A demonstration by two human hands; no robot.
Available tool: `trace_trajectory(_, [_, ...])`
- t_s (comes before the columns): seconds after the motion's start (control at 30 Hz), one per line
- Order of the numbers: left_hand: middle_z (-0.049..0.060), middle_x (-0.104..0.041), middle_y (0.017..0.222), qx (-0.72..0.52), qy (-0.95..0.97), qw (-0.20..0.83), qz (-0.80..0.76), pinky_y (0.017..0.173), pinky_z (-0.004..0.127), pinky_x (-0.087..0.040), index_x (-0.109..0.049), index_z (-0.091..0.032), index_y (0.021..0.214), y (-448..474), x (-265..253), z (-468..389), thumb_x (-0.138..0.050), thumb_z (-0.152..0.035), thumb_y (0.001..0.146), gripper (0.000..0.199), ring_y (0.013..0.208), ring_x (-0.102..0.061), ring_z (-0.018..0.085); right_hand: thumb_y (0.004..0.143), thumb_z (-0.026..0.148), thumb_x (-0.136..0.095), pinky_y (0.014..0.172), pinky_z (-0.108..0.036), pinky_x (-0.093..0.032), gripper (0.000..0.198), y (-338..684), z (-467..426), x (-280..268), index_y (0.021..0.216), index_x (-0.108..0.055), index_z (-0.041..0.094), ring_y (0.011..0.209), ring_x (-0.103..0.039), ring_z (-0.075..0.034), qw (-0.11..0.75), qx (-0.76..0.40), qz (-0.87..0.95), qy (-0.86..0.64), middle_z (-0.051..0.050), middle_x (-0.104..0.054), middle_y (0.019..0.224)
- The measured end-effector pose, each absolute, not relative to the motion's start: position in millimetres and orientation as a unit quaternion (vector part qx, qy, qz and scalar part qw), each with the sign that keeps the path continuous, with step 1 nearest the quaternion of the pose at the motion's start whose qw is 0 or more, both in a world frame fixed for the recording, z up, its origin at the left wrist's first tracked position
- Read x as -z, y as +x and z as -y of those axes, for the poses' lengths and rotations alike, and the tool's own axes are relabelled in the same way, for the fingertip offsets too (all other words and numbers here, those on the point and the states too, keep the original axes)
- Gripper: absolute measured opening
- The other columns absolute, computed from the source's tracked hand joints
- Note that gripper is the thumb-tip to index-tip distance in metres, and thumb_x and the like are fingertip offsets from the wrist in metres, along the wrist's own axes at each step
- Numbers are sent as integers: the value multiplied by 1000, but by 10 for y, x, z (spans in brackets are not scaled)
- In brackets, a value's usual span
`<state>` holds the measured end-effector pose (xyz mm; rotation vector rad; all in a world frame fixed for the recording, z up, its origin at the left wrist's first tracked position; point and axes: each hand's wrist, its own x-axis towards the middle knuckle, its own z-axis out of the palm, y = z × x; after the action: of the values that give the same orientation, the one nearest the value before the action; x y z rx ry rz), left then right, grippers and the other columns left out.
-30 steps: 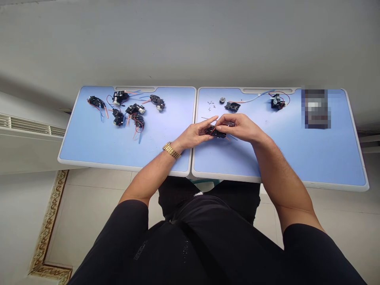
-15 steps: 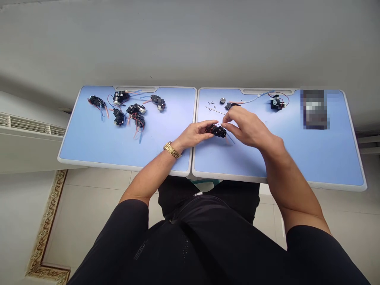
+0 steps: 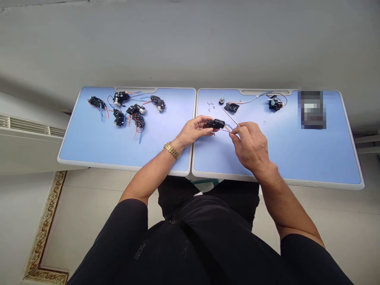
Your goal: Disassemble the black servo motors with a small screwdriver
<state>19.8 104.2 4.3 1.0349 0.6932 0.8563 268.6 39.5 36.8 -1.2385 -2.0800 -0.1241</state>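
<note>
My left hand (image 3: 194,130), with a gold watch at the wrist, grips a small black motorised unit (image 3: 218,124) above the right-hand tabletop. A thin red wire (image 3: 224,131) and short blue and orange tubes run from the unit towards my right hand (image 3: 251,144). That hand is closed around a screwdriver (image 3: 230,116), whose slim metal shaft points up and left; its handle is hidden. Thumb and forefinger also pinch the end of the red wire. Beyond the unit lie an open black housing part (image 3: 232,107), a round metal-and-black piece (image 3: 221,101) and several tiny screws (image 3: 209,103).
Several similar black units (image 3: 135,109) with tubes and wires lie on the left blue table (image 3: 89,146). Another unit (image 3: 276,103) sits at the back of the right table (image 3: 311,158), beside a blurred dark rectangle (image 3: 311,110). A narrow seam parts the tables.
My right hand has moved right and towards me, away from the unit, drawing the wire out. The unit has turned and risen slightly in my left hand. The housing part is now uncovered.
</note>
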Motion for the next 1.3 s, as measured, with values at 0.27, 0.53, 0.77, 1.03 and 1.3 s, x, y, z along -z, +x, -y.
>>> trace_trajectory(0.27, [12,-82,129,-426,396,745,-325,103,42,-69,-67,-20,124,163,-139,-1072,-100,-49,86,58,120,-84,28,110,16,-65,82,-38,-59,10,2734,-282,-156,112,-65,26,98,-71,-24,379,63,819,-426,-10,-75,109])
trace_trajectory(0.53, [7,-83,114,-443,358,751,-334,103,41,-67,-67,-20,122,148,-210,-1075,-99,-50,88,56,109,-84,23,110,16,-63,83,-38,-57,9,2794,-169,44,107,-66,24,95,-68,-25,313,40,837,-447,-11,-76,108])
trace_trajectory(0.77, [7,-82,112,-440,369,754,-318,75,25,-60,-70,-20,121,134,-216,-1079,-102,-54,83,61,94,-82,16,113,20,-58,85,-41,-52,14,2866,-138,172,103,-67,24,96,-65,-27,249,18,831,-498,-13,-76,110])
trace_trajectory(1.03, [9,-84,112,-418,357,765,-334,82,30,-66,-67,-20,126,137,-178,-1078,-92,-55,94,54,105,-84,22,111,18,-58,86,-42,-56,13,2863,-187,175,103,-66,25,98,-67,-27,266,13,831,-488,-11,-76,111])
trace_trajectory(1.3, [7,-84,103,-433,326,764,-350,80,30,-67,-66,-19,119,146,-168,-1112,-81,-56,103,43,107,-86,25,110,20,-59,84,-42,-58,11,2916,-177,184,103,-65,26,99,-67,-27,276,3,826,-492,-11,-75,110])
